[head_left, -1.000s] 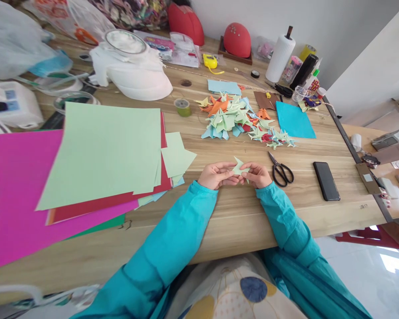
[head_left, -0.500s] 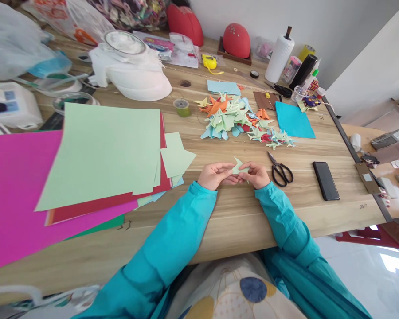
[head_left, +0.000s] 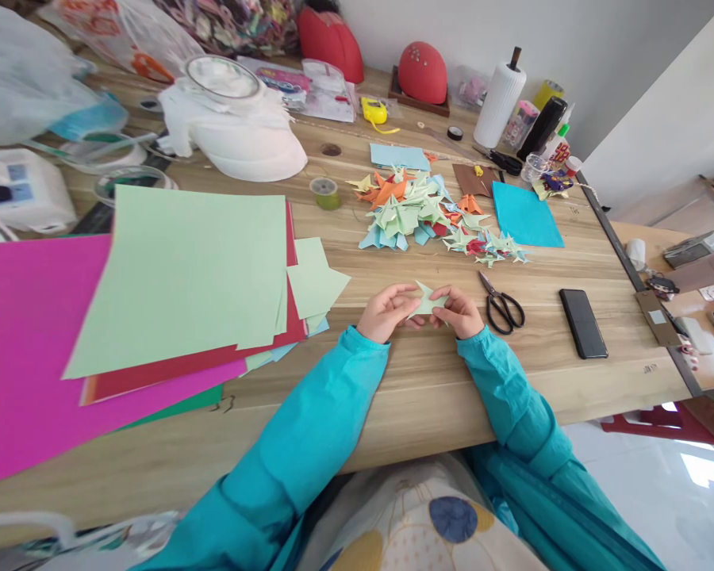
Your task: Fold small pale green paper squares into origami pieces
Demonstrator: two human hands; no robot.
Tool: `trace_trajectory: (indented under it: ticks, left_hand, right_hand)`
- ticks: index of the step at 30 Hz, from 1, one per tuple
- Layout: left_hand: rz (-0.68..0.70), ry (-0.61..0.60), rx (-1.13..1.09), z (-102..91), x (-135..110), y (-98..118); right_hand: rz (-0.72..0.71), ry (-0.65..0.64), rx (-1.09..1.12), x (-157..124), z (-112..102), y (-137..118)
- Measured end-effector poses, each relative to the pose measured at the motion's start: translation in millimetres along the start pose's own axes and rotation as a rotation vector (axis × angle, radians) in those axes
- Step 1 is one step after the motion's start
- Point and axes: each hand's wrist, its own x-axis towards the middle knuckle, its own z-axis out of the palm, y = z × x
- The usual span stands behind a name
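Pinching green paper [head_left: 427, 303], left hand [head_left: 385, 312] facing right hand [head_left: 459, 312]

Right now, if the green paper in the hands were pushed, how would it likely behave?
The paper is probably light, being a small, thin piece. Its folded form likely stiffens it, though its narrow tip could bend under the fingers. Flat and angular, it seems apt to slide rather than roll.

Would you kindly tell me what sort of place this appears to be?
Probably a craft workroom: folded paper figures lie heaped on the wooden table, with sheets of colored paper and black-handled scissors nearby.
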Motion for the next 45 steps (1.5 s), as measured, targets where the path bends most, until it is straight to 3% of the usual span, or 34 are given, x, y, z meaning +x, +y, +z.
trace_trajectory:
  ticks: [6,15,23,28,34,40,45]
  left_hand:
    - [0.053,-0.056,0.094,3.9,-4,-3]
    - [-0.067,-0.095,0.06,0.7,-5,-1]
    - [-0.104,-0.036,-0.013,4.8,-8,8]
    - [-0.103,-0.072,-0.024,4.4,-12,12]
    - [-0.097,-0.093,-0.061,4.3,-11,7]
    - [-0.061,-0.055,-0.071,6.8,-10,0]
    - [-0.054,-0.083,-0.009,8.7,-9,-2]
  right_hand:
    - [-0.01,-0.029,-0.063,-2,7,-1]
    - [0.015,-0.046,-0.039,-3,7,-1]
    - [-0.018,0.024,0.064,-1,5,-3]
    - [0.007,0.007,0.086,0,1,0]
    - [-0.034,0.08,0.09,2,0,2]
    - [-0.085,0.137,-0.012,-1,7,-4]
    - [-0.05,0.087,-0.064,-3,11,-5]
